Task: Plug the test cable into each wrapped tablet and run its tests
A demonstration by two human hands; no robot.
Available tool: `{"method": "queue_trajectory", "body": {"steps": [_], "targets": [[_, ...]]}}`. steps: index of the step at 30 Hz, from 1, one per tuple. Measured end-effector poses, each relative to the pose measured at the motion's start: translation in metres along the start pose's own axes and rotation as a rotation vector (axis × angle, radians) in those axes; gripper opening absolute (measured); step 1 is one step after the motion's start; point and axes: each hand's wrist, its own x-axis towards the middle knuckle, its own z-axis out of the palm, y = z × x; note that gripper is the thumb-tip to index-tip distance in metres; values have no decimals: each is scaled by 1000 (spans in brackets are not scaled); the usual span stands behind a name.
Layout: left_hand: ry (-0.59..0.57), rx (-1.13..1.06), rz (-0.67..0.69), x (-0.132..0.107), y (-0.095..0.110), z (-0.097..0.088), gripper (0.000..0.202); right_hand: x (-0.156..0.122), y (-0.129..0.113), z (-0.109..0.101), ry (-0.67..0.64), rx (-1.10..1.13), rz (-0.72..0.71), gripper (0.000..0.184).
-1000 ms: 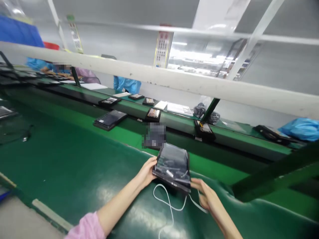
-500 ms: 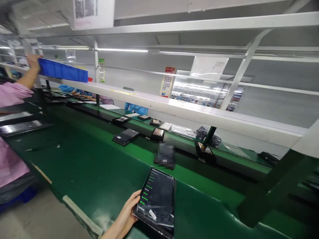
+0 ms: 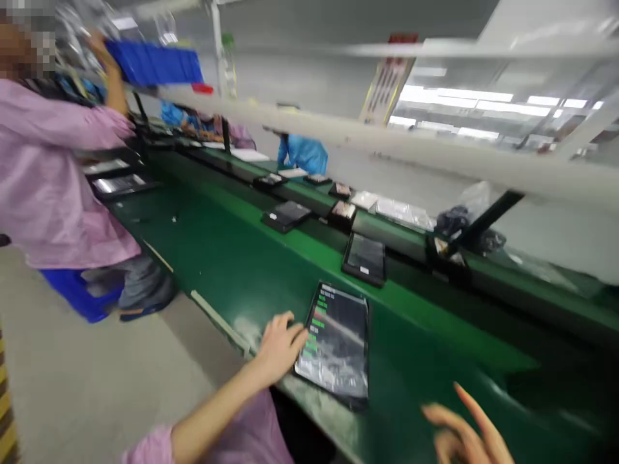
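Observation:
A black tablet point(image 3: 338, 341) lies on the green bench in front of me, its screen lit with lines of green, white and red text. Beside its left edge is my left hand point(image 3: 280, 345), fingers spread, the tips touching the edge. My right hand point(image 3: 467, 428) hovers at the lower right, apart from the tablet; it is blurred, with fingers apart and nothing in them. Just beyond the lit tablet, another dark tablet point(image 3: 365, 258) with a small white label rests on the bright green strip.
More devices point(image 3: 286, 215) are spread along the line. A white rail point(image 3: 348, 132) crosses above, with a dark post point(image 3: 486, 222) at right. A co-worker in pink point(image 3: 62, 174) sits at left, an arm raised at a blue bin point(image 3: 155, 64). Dark bundles point(image 3: 454, 222) lie behind.
My left hand has loosened from the tablet, which now lies flat on the bench. My right hand has come into view at the lower right. The camera view has tilted down and left.

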Motion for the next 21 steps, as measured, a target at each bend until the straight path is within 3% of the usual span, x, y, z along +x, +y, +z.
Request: {"method": "queue_trajectory", "body": {"steps": [3,8,15,21], "targets": [[-81,39,-40,17,-3,-2,33,-14,3,24,-72,-101,67,66],[-92,35,-46,43,-10,16,34,10,16,56,-81,-103,164,59],[8,32,-92,65,-9,35,29,9,15,51,-56,-73,372,62],[27,-64,-68,57,-13,33,29,9,16,58,-44,-91,463,62]]}}
